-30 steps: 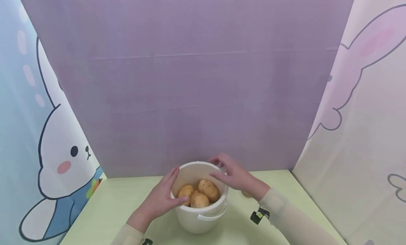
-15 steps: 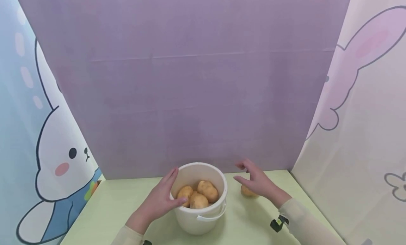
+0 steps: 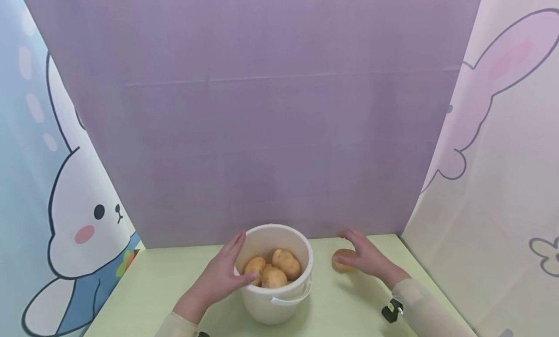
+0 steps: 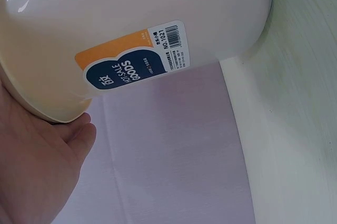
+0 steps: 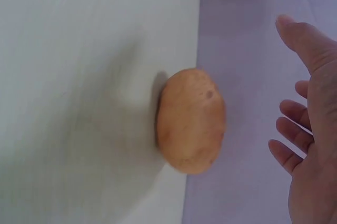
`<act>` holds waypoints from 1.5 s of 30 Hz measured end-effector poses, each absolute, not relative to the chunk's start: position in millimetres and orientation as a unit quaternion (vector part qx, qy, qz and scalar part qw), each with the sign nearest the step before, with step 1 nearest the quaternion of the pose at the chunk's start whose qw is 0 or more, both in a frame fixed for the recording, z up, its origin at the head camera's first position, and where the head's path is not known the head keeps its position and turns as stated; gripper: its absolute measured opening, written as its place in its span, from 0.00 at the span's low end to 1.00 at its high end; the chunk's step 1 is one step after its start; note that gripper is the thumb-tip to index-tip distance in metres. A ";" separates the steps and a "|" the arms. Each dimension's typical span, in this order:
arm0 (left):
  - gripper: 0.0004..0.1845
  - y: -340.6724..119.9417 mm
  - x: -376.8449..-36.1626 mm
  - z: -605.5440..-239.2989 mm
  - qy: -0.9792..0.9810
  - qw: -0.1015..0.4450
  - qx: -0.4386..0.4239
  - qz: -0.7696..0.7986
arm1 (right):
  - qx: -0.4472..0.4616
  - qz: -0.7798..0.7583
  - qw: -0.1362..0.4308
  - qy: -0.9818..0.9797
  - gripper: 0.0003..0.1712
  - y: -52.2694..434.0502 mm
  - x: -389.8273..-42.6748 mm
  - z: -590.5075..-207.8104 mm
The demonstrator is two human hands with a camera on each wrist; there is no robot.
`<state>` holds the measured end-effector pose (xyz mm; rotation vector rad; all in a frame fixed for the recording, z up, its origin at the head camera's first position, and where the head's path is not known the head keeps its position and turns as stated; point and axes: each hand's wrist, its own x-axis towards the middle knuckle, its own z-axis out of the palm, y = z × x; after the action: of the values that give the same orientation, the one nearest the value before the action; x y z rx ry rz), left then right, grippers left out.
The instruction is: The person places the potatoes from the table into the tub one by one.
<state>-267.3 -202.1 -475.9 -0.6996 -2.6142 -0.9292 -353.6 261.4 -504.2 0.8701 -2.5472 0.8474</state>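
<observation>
A white bucket (image 3: 271, 308) with a white handle stands upright on the table, several potatoes (image 3: 274, 276) visible inside it. My left hand (image 3: 220, 276) holds the bucket's rim at its left side, thumb reaching over the edge; in the left wrist view the fingertips (image 4: 81, 134) lie at the rim, near a printed label (image 4: 134, 58). One more potato (image 5: 190, 121) lies on the table to the right of the bucket. Just above it hovers my right hand (image 3: 369, 257), thumb and fingers spread apart, a gap showing between hand and potato in the right wrist view.
The pale green table (image 3: 183, 274) ends at a purple backdrop (image 3: 279, 133) behind the bucket. Curtains with cartoon rabbits hang at the left (image 3: 87, 220) and right (image 3: 502, 157). The bucket's handle (image 3: 291, 299) hangs down at the front right.
My right hand has moved from the bucket's right rim rightward and down to above the loose potato. The left hand keeps its place on the rim, and the bucket stays put.
</observation>
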 end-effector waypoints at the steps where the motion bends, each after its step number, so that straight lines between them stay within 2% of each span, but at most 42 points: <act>1: 0.63 -202.2 -267.6 -476.0 -0.904 0.141 -0.243 -0.322 | 0.305 0.295 0.158 -0.892 0.37 262.8 -354.2 -506.2; 8: 0.63 -203.4 -267.8 -475.2 -0.903 0.148 -0.248 -0.319 | 0.294 0.286 0.148 -0.900 0.41 269.2 -358.2 -517.5; 32: 0.63 -202.7 -266.9 -475.8 -0.901 0.149 -0.244 -0.327 | 0.258 0.269 0.121 -0.920 0.44 269.0 -374.4 -551.4; 45: 0.63 -201.7 -266.4 -474.4 -0.903 0.140 -0.242 -0.325 | 0.235 0.282 0.084 -0.927 0.48 273.8 -385.0 -565.6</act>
<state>-266.4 -201.7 -474.4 -0.6996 -2.6089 -0.9399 -385.0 273.8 -565.6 0.7013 -2.7652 0.8402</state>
